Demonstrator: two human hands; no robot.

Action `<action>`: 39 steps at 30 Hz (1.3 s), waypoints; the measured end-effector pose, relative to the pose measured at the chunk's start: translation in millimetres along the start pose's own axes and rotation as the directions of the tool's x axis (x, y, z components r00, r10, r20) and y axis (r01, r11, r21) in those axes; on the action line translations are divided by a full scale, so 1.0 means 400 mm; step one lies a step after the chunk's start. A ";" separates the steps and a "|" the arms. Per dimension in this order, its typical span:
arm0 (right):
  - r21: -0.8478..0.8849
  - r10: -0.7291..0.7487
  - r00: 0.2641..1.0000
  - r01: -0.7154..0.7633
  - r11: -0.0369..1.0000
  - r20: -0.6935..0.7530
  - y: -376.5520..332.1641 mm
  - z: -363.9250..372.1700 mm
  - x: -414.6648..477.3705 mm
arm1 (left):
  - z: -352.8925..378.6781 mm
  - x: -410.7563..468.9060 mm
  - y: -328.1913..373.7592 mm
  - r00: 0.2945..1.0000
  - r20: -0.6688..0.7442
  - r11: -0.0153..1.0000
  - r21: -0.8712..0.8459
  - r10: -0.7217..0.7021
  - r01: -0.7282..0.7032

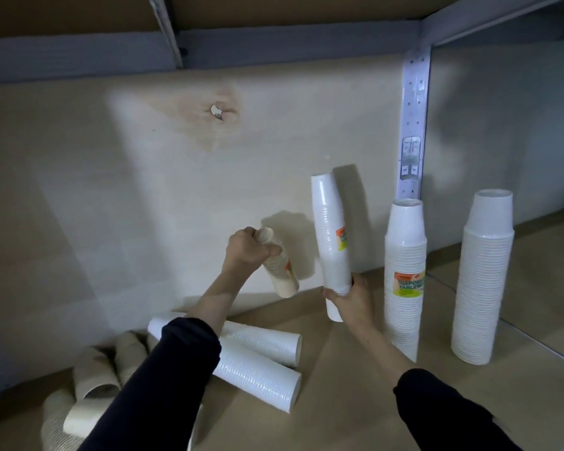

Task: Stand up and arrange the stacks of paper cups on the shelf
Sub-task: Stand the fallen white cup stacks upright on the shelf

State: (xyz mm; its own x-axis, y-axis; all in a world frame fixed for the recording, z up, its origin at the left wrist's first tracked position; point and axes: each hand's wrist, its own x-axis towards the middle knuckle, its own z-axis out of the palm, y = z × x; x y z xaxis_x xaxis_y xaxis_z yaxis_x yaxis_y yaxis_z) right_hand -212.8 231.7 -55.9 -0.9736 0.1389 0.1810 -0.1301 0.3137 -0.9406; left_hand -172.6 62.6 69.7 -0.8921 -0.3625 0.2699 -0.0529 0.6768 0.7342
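Observation:
My left hand (pixel 246 249) grips the top of a small beige cup stack (pixel 282 271), held tilted above the shelf board (pixel 355 402). Gripped near its base by my right hand (pixel 350 297), a tall white cup stack (pixel 331 236) with an orange label stands nearly upright, lifted slightly. Two white stacks stand upright at the right: a labelled stack (pixel 404 275) and a wider stack (pixel 484 281). Two long white stacks (pixel 261 362) lie on their sides under my left forearm. Several beige stacks (pixel 101 375) lie at the lower left.
The pale back wall (pixel 144 190) runs behind the shelf. A perforated metal upright (pixel 412 125) rises at the back right, and the upper shelf's frame (pixel 274 47) hangs overhead. A seam (pixel 469 301) divides the shelf boards at the right.

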 end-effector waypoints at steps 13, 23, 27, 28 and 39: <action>-0.051 0.041 0.999 -0.041 0.998 -0.014 0.065 0.021 0.015 | 0.128 0.020 -0.022 0.985 0.160 0.990 0.134 -0.071 0.050; -0.082 0.112 0.993 -0.114 0.990 -0.021 0.059 0.028 0.011 | 0.138 0.005 -0.026 0.993 0.094 0.993 0.102 -0.076 0.067; -0.104 0.150 0.989 -0.148 0.984 0.016 0.047 0.016 0.016 | 0.129 -0.002 -0.023 0.991 0.115 0.990 0.130 -0.071 0.056; -0.116 0.154 0.988 -0.151 0.982 0.023 0.045 0.012 0.017 | 0.128 -0.004 -0.023 0.990 0.121 0.990 0.131 -0.072 0.056; -0.166 0.164 0.983 -0.149 0.975 0.077 0.039 -0.017 -0.009 | 0.110 -0.032 -0.014 0.988 0.137 0.992 0.119 -0.070 0.054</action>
State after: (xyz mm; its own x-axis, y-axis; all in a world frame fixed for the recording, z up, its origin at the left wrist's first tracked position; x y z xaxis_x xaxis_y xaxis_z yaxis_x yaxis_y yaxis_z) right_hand -210.3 242.4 -69.4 -0.9933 0.1155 0.0017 0.0498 0.4408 -0.8962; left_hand -180.7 91.5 34.6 -0.9393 -0.3175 0.1299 -0.1535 0.7276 0.6686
